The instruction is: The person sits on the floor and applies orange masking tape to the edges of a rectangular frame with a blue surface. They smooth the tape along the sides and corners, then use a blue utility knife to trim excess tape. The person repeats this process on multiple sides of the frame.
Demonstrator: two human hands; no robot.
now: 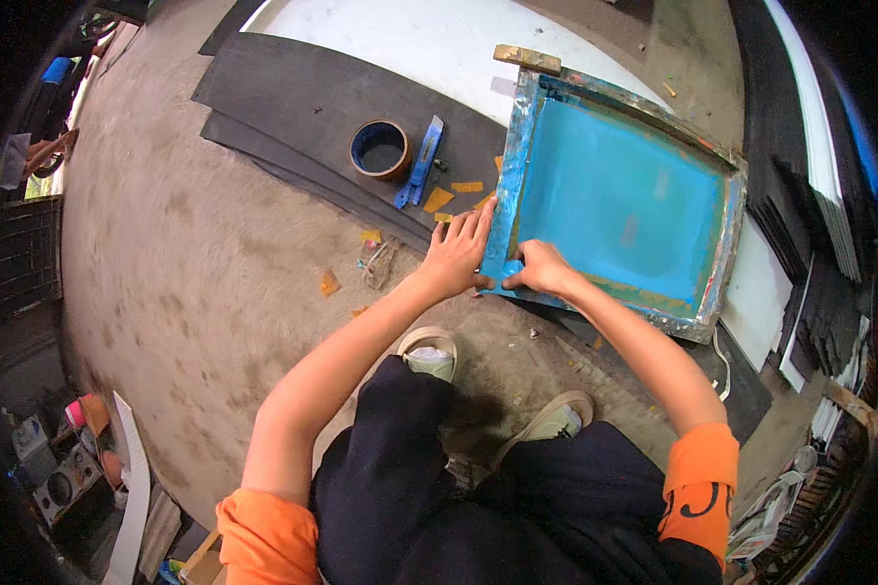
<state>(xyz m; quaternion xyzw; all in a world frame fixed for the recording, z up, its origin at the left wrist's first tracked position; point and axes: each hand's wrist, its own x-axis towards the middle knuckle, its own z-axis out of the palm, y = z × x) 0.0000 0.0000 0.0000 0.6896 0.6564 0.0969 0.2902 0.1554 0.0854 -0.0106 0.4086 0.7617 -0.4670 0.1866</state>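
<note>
Rectangular blue screen with a worn wooden frame [624, 200] is lying beyond and right of the fingers, its near-left corner touching them. The left hand [458, 255] is resting fingers apart; the right hand [544, 268] is holding its fingers curled, whether clamped I cannot tell.

It's a workshop: stacked boards [293, 93], stained frame [523, 136].
</note>
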